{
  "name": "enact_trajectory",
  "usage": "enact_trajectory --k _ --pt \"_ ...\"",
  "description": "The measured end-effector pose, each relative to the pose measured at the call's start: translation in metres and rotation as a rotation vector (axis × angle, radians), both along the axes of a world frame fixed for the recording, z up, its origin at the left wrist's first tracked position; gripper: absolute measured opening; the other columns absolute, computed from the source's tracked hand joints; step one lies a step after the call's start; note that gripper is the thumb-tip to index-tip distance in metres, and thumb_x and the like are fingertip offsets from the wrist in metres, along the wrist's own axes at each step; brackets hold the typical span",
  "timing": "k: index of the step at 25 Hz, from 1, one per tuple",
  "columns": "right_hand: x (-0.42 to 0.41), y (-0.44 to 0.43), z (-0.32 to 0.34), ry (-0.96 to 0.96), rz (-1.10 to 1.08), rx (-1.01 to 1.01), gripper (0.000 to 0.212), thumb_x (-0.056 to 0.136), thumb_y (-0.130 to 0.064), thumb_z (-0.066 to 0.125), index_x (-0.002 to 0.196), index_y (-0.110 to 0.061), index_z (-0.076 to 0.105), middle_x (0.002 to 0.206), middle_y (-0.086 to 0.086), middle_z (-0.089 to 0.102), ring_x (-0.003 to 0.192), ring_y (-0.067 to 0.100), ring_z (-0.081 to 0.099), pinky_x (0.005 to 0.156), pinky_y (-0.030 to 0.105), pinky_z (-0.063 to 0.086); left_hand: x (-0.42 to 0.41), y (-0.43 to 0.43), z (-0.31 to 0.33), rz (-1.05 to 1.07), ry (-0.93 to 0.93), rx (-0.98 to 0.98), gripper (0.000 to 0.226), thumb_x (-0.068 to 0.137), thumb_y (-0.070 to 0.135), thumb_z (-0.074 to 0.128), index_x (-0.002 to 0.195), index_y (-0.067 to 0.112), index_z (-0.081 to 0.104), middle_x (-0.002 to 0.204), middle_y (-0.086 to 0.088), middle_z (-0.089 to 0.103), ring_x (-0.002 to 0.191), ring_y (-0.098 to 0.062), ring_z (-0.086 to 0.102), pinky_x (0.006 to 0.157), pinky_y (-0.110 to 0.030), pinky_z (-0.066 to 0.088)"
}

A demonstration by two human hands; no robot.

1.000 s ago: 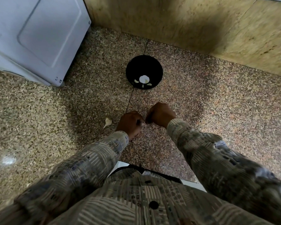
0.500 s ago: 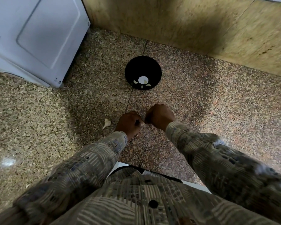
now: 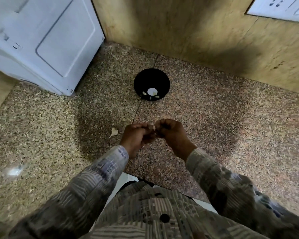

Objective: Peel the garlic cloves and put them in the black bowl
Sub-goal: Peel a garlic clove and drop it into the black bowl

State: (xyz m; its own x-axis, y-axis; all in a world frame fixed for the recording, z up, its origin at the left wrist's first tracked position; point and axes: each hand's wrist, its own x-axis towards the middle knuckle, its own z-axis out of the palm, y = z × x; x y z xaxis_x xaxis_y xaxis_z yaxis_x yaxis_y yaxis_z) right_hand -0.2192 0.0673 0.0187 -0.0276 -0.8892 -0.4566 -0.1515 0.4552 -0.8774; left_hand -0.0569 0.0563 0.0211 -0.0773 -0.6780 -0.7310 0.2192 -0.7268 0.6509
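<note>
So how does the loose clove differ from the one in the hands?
The loose clove lies untouched beside the left hand; the held clove is pinched between it and the right hand. The loose clove shows whole; the held clove is mostly hidden in their grip. Both are pale and outside the bowl.

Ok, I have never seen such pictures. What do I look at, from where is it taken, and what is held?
No machine here: only a person's two bare hands. The camera sits on the person's head and looks down. The left hand and right hand meet and pinch a small pale piece, likely a garlic clove. On the speckled stone surface are a black bowl with a few pale pieces inside and, left of the hands, one loose pale piece. A white appliance stands far left.
</note>
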Motion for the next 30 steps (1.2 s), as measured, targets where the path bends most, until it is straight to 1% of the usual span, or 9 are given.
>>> enact_trajectory --k 2,4,8,10,11,13,16,21,30 --pt "-0.010 0.003 0.019 0.317 0.195 -0.362 0.005 0.094 -0.011 0.072 0.096 -0.014 0.075 0.089 -0.003 0.074 0.080 0.009 0.068 0.074 0.020 0.056 -0.010 0.012 0.021 0.134 0.245 0.149 0.017 0.100 0.004 0.054 0.094 0.001 0.069 0.080 -0.013 0.073 0.068 -0.019 0.073 0.061 -0.030 0.060" --pt "-0.021 0.009 0.036 0.351 0.263 -0.505 0.007 0.094 -0.007 0.071 0.096 -0.011 0.075 0.089 -0.005 0.072 0.080 0.003 0.066 0.073 0.013 0.052 -0.023 0.023 0.037 0.187 0.298 0.129 0.017 0.101 0.004 0.053 0.096 -0.001 0.069 0.085 -0.014 0.074 0.072 -0.021 0.074 0.063 -0.030 0.060" --pt "-0.037 0.018 0.079 -0.432 -0.049 0.255 0.010 0.100 -0.003 0.058 0.098 -0.002 0.068 0.085 0.013 0.072 0.075 0.018 0.069 0.067 0.029 0.059 -0.031 0.041 0.054 -0.210 -0.564 -0.734 0.011 0.092 0.017 0.073 0.099 0.010 0.078 0.090 -0.002 0.078 0.081 -0.017 0.075 0.072 -0.027 0.060" --pt "-0.047 0.023 0.085 -0.448 -0.057 0.357 0.010 0.101 -0.006 0.057 0.099 -0.004 0.066 0.083 0.011 0.066 0.073 0.017 0.063 0.066 0.031 0.058 -0.031 0.042 0.060 -0.367 -0.813 -1.043 0.012 0.091 0.019 0.075 0.100 0.012 0.080 0.091 0.001 0.078 0.082 -0.012 0.072 0.075 -0.024 0.057" --pt "-0.052 0.028 0.086 -0.364 -0.018 0.248 0.010 0.101 -0.006 0.058 0.097 -0.003 0.067 0.082 0.014 0.065 0.073 0.018 0.062 0.066 0.032 0.058 -0.035 0.045 0.065 -0.342 -0.776 -1.006 0.011 0.091 0.016 0.075 0.099 0.011 0.080 0.091 -0.001 0.078 0.082 -0.014 0.073 0.075 -0.024 0.058" --pt "-0.062 0.038 0.089 -0.140 0.057 -0.095 0.010 0.100 -0.005 0.061 0.094 -0.002 0.069 0.082 0.018 0.067 0.075 0.021 0.064 0.071 0.037 0.058 -0.052 0.052 0.083 -0.129 -0.299 -0.559 0.007 0.093 0.008 0.070 0.095 0.007 0.076 0.085 -0.007 0.078 0.080 -0.021 0.074 0.071 -0.030 0.061" --pt "-0.078 0.052 0.094 -0.207 0.112 -0.297 0.009 0.099 -0.001 0.062 0.095 -0.005 0.068 0.082 0.006 0.069 0.081 0.020 0.066 0.075 0.037 0.058 -0.074 0.065 0.099 0.050 0.257 -0.087 0.013 0.099 0.001 0.057 0.094 0.002 0.068 0.083 -0.013 0.075 0.078 -0.025 0.075 0.067 -0.032 0.063" --pt "-0.094 0.070 0.099 -0.566 0.068 -0.088 0.016 0.106 -0.005 0.049 0.093 -0.009 0.058 0.080 0.003 0.061 0.078 0.015 0.058 0.075 0.029 0.055 -0.093 0.086 0.105 0.183 0.203 -0.149 0.009 0.098 -0.001 0.058 0.101 0.001 0.067 0.091 -0.017 0.073 0.074 -0.020 0.075 0.063 -0.029 0.062" --pt "-0.098 0.085 0.106 -0.185 0.110 -0.194 0.019 0.100 0.004 0.055 0.101 -0.001 0.074 0.091 0.018 0.076 0.081 0.023 0.074 0.074 0.034 0.064 -0.097 0.114 0.099 0.288 0.022 -0.276 0.012 0.095 0.005 0.067 0.102 -0.001 0.074 0.096 -0.021 0.076 0.084 -0.030 0.075 0.076 -0.037 0.063"
